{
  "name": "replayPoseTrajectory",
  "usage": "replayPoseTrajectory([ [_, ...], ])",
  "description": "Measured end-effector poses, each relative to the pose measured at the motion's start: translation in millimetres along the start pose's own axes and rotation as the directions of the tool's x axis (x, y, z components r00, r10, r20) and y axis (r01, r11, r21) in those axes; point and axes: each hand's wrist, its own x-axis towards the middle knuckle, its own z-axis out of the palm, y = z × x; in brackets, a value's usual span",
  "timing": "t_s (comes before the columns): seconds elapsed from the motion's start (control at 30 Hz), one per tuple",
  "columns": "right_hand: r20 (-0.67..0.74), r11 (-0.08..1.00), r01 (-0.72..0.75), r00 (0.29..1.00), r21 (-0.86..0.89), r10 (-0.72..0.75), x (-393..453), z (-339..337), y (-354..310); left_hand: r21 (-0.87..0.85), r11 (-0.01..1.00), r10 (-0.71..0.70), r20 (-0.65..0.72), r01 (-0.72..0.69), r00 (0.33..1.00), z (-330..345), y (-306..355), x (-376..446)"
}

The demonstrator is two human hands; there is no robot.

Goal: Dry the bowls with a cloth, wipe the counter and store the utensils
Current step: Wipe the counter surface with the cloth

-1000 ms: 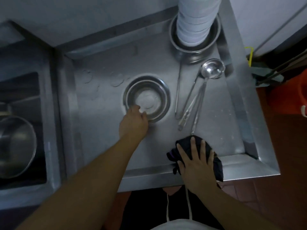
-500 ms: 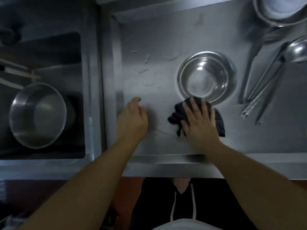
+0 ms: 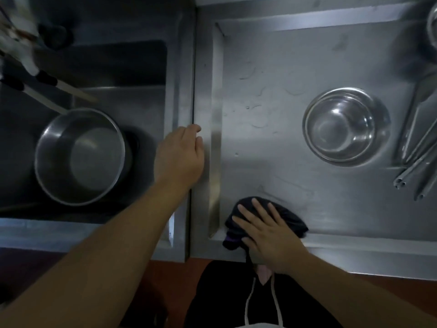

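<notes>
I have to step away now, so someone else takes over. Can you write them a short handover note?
Right hand presses flat on the dark cloth at the counter's front edge.
Left hand hovers over the sink rim, holding nothing.
One steel bowl stands upright on the counter, utensils beside it; a larger bowl sits in the sink.
Droplets remain on the counter.
Left: wiping, drying bowls, storing utensils.

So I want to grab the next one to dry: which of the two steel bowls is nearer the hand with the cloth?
The small bowl on the counter, up and right of the right hand pressing the cloth. The bigger one sits in the sink.
</notes>
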Motion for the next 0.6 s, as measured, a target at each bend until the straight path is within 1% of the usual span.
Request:
replayPoseTrajectory([
  [0.07,0.022,0.999,0.049,0.999,-0.014,-0.048,35,-2,-7,0.028,1.0,0.001,0.0,-0.001,1.0,-3,-11,-1],
  [0.1,0.016,0.999,0.042,0.999,-0.015,-0.041,53,-2,-9,0.037,0.999,-0.002,-0.01,0.002,1.0,-3,-17,-2],
  [0.2,-0.057,1.0,-0.028,0.998,-0.007,0.028,98,-10,2,0.046,0.999,-0.023,-0.037,0.024,0.999,-4,-31,-5],
  [0.3,-0.113,0.997,-0.077,0.991,0.009,0.078,151,-37,38,0.065,0.998,-0.019,-0.024,0.02,1.0,-1,-40,-8],
  [0.33,-0.132,0.992,-0.121,0.983,0.028,0.124,172,-49,52,0.067,0.998,-0.019,-0.018,0.02,1.0,0,-41,-9],
  [0.4,-0.122,0.966,-0.246,0.959,0.082,0.255,208,-70,73,0.061,0.998,-0.023,-0.008,0.023,1.0,2,-40,-10],
  [0.47,-0.103,0.941,-0.321,0.938,0.102,0.331,220,-78,78,0.054,0.998,-0.015,-0.005,0.015,1.0,5,-35,-9],
  [0.5,-0.106,0.944,-0.315,0.94,0.101,0.325,214,-76,73,0.048,0.999,-0.006,-0.003,0.006,1.0,5,-32,-8],
  [0.53,-0.117,0.957,-0.276,0.951,0.09,0.285,199,-71,65,0.043,0.999,0.003,0.002,-0.003,1.0,6,-28,-6],
  [0.6,-0.122,0.992,-0.116,0.985,0.046,0.121,145,-50,46,0.022,1.0,0.017,0.02,-0.018,1.0,8,-19,-2],
])
